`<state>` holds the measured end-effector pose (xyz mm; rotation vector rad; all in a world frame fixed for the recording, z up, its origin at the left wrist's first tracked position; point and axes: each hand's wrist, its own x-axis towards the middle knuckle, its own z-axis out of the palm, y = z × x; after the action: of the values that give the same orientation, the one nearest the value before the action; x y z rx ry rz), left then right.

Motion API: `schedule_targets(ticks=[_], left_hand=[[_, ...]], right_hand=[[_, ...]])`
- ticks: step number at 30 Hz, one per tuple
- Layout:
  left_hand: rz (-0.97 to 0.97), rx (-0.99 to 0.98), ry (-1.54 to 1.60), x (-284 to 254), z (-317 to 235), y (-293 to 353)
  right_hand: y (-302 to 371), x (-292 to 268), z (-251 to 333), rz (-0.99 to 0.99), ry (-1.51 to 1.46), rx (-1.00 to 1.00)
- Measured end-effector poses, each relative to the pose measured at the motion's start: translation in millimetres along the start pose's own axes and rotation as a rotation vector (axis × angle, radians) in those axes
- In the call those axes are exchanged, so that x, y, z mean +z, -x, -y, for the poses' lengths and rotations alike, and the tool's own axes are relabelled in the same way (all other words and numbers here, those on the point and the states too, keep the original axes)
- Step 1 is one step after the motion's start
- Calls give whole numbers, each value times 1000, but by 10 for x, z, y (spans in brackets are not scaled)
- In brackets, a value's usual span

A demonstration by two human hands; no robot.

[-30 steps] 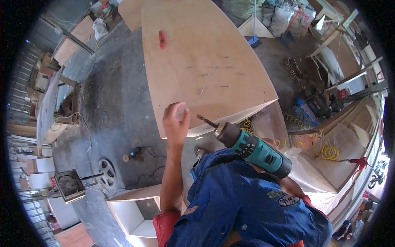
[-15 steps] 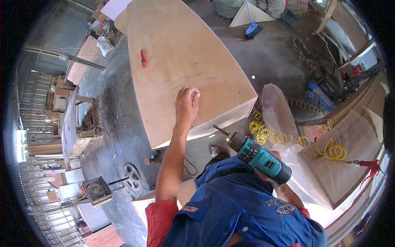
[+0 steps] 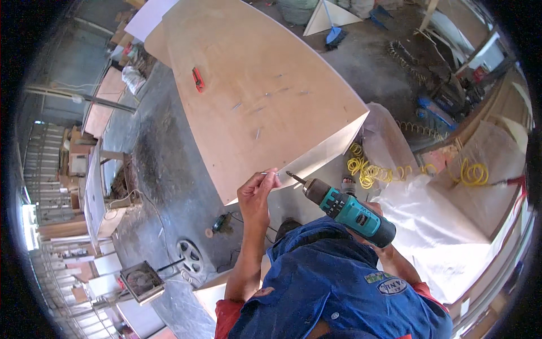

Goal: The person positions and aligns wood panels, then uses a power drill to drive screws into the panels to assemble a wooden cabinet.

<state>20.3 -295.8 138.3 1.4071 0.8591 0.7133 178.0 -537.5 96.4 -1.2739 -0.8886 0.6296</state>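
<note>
My left hand [image 3: 255,195] pinches a thin metal screw [image 3: 263,173] between thumb and fingertips, just over the near edge of a large wooden box [image 3: 305,130]. My right hand [image 3: 374,208], mostly hidden, grips a teal and black cordless drill [image 3: 360,219]. The drill's bit points up and left toward the screw, with a small gap between them. Several loose screws [image 3: 258,133] lie scattered on the box's flat plywood top. Farther up the same surface rests a red utility knife [image 3: 197,79].
To the right, a coiled yellow air hose [image 3: 366,172] lies by plastic-wrapped pieces [image 3: 429,226]. A blue broom [image 3: 334,37] stands at the far side. On the floor at left are a spoked wheel [image 3: 189,255] and a corded power tool [image 3: 220,222].
My left hand has come back from the screws toward the box's near edge and the drill bit, now with a screw showing in its fingers. The drill stays in my right hand.
</note>
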Motion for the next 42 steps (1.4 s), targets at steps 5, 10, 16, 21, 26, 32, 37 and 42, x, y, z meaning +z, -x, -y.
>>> schedule_targets(ticks=[5, 10, 16, 21, 26, 32, 37, 42], left_hand=[[62, -214, 451, -644, 210, 269], [160, -329, 675, -1295, 387, 574], [236, -409, 702, -1691, 419, 866], [302, -419, 790, -1783, 583, 1043], [243, -468, 807, -1830, 788, 1263], [269, -459, 858, -1830, 891, 1348], [304, -380, 894, -1807, 956, 1365], [215, -407, 970, -1779, 937, 1423]], right_hand=[[419, 934, -24, -55, 113, -7], [980, 2008, -307, -225, 223, -145], [1591, 2517, -213, -173, 415, -42], [1791, 2651, -96, -213, 475, -1], [2066, 2771, -14, -269, 594, 231], [2202, 2791, 75, -305, 533, 421], [2102, 2770, 96, -245, 541, 346], [2090, 2794, -25, -171, 690, 233]])
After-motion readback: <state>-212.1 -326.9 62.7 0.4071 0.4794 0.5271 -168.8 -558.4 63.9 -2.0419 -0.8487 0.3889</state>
